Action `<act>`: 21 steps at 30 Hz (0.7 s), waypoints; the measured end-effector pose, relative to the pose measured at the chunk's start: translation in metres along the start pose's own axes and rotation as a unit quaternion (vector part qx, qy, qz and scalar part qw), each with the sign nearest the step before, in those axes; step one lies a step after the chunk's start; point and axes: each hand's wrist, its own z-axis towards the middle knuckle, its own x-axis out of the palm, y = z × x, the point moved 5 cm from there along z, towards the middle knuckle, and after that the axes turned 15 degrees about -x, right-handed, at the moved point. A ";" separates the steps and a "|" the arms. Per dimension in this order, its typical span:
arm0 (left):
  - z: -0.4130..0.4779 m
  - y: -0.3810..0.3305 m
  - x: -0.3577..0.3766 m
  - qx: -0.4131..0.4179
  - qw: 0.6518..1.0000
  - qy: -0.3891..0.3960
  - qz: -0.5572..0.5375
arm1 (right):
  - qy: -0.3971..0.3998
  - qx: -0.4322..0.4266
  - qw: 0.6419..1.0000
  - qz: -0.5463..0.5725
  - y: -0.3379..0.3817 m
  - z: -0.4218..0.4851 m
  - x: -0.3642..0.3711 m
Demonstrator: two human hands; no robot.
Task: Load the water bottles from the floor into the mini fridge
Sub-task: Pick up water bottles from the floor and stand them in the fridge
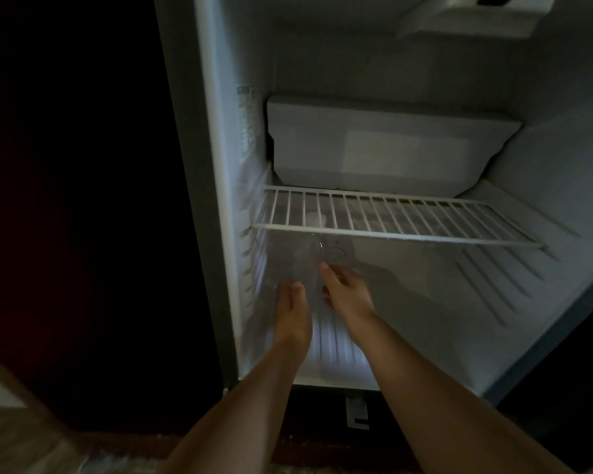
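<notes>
Dark reddish panel (65,217) at left — pale wood-grain boards (18,439) in bottom-left corner.

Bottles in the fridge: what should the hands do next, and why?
Probably ease them down onto the floor of the mini fridge and let go. The left hand and right hand are both at the clear bottles, already under the wire shelf, near its left wall. The dim blur hides how firmly they hold.

Fridge floor (425,302) right of the bottles (310,254) lies open — wire shelf (391,218) low overhead.
</notes>
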 end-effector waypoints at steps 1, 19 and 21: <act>0.003 0.000 0.000 0.002 1.000 -0.007 0.012 | -0.003 -0.003 1.000 0.007 -0.001 0.002 0.003; 0.039 -0.005 -0.007 0.068 0.997 -0.039 0.005 | 0.043 0.029 0.994 0.095 -0.003 0.021 0.047; 0.037 -0.007 -0.007 0.071 0.997 -0.038 0.001 | 0.041 0.041 0.994 0.095 -0.002 0.021 0.048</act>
